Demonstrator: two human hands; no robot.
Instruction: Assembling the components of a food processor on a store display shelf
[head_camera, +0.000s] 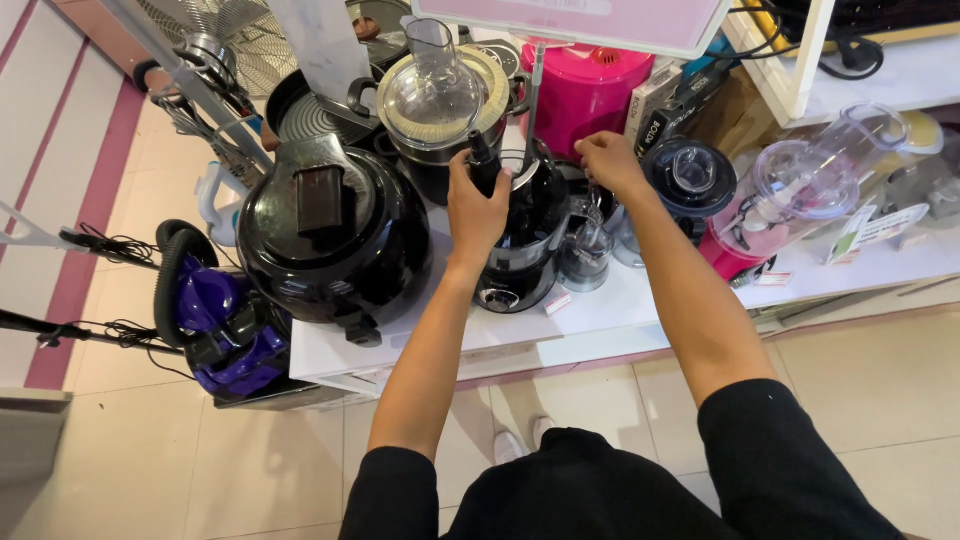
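Here, black blender (525, 235) inside left hand (477, 205) grip, right hand (608, 160) behind it.

Pink sign (590, 18) overhead (white-edged); dark box (672, 100) behind the blender.

Left hand (478, 205) wrapped around the handle side of a black blender (520, 235) on a white shelf (600, 320). Right hand (610, 160) resting on the blender's far rim, beside a clear jug (587, 250). Round black air fryer (335, 235) just left.
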